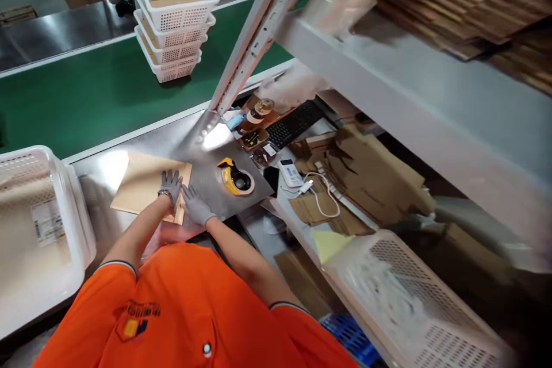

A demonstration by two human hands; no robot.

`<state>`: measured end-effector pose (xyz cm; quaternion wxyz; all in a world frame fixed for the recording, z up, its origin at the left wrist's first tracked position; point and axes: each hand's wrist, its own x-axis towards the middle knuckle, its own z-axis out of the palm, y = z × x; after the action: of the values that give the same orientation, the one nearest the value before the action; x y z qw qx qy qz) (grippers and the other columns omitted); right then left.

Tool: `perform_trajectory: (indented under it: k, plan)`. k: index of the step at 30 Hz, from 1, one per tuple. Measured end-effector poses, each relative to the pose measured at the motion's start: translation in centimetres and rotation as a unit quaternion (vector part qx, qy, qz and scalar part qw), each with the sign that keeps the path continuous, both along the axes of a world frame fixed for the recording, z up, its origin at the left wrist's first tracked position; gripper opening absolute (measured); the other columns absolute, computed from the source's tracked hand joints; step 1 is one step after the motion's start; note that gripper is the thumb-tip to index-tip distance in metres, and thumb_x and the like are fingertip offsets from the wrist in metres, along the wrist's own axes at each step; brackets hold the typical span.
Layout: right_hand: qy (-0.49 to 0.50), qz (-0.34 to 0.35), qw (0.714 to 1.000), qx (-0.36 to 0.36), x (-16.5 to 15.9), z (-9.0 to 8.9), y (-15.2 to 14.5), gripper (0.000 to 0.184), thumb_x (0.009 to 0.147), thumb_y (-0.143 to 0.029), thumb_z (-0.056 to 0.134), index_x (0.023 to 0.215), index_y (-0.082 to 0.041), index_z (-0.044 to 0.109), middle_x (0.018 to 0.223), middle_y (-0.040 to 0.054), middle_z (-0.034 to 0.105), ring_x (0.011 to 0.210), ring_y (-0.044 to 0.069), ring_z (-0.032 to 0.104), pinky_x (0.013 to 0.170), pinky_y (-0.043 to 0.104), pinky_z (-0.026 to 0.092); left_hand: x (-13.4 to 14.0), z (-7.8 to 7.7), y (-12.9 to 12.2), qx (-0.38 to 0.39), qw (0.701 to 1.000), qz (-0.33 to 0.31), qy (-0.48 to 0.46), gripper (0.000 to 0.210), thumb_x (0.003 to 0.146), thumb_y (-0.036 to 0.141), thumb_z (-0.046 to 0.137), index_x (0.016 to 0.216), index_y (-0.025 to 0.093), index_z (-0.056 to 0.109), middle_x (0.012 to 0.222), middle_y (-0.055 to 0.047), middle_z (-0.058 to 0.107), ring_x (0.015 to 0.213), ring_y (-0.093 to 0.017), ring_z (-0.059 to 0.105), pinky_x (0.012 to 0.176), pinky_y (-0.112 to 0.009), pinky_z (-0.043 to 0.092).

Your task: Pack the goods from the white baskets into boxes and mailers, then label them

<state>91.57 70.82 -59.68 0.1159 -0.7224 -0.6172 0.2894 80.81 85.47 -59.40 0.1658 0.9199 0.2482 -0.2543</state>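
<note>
A tan kraft paper envelope (140, 184) lies flat on the metal worktop, with a folded strip along its right end. My left hand (171, 185), in a grey glove, rests on the envelope near that strip, fingers spread. My right hand (198, 207), gloved too, touches the strip's edge from the right with its fingers stretched out. To the right of both hands, a yellow and black tape dispenser (236, 177) with a roll of tape sits on the worktop (207, 167).
Behind the worktop runs a green conveyor belt (86, 98) carrying stacked white baskets (176, 11). More white baskets (84, 213) stand at left. On the right are a keyboard (293, 123), a bottle (257, 115), flattened cardboard (379, 178), a metal post (254, 40) and an overhead shelf (409, 103).
</note>
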Motion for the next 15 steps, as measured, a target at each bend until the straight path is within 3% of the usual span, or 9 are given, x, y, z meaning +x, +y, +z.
perform_trajectory:
  k: [3, 7, 11, 15]
  plan:
    - [-0.009, 0.022, 0.999, -0.024, 2.7, 0.3, 1.8, 0.062, 0.109, -0.020, 0.058, 0.167, 0.003, 0.054, 0.180, 0.0277, 0.045, 0.170, 0.039, 0.043, 0.141, 0.059, 0.032, -0.8, 0.3, -1.4, -0.002, 1.000, -0.011, 0.007, 0.132, 0.063, 0.029, 0.099, 0.181, 0.019, 0.040, 0.195, -0.021, 0.012, 0.179, -0.055, 0.000, 0.140, -0.082, -0.001]
    - [-0.081, 0.072, 0.991, -0.076, 6.1, 0.7, 6.2, 0.068, 0.111, -0.024, 0.051, 0.175, -0.002, 0.048, 0.189, 0.0225, 0.028, 0.179, 0.043, 0.023, 0.145, 0.063, 0.018, -3.6, 0.1, -6.2, -0.027, 0.999, -0.025, -0.031, 0.099, 0.084, 0.029, 0.088, 0.175, 0.015, 0.053, 0.191, -0.024, 0.025, 0.179, -0.051, 0.018, 0.142, -0.078, 0.003]
    - [-0.158, 0.128, 0.972, -0.115, 8.1, 0.9, 10.1, 0.071, 0.113, -0.028, 0.042, 0.180, -0.004, 0.040, 0.192, 0.0198, 0.022, 0.180, 0.042, 0.019, 0.146, 0.060, 0.017, -6.6, 0.1, -11.7, -0.041, 0.995, -0.016, -0.087, 0.049, 0.104, 0.022, 0.066, 0.152, 0.024, 0.076, 0.180, -0.014, 0.053, 0.169, -0.040, 0.045, 0.139, -0.071, 0.029]
    - [-0.204, 0.161, 0.959, -0.112, 8.6, -0.2, 10.3, 0.071, 0.113, -0.028, 0.039, 0.177, 0.003, 0.042, 0.189, 0.0269, 0.028, 0.177, 0.044, 0.024, 0.143, 0.058, 0.024, -8.1, 2.7, -13.7, -0.063, 0.990, 0.040, -0.120, 0.024, 0.099, 0.022, 0.073, 0.117, 0.020, 0.088, 0.137, -0.014, 0.082, 0.133, -0.031, 0.073, 0.122, -0.051, 0.053]
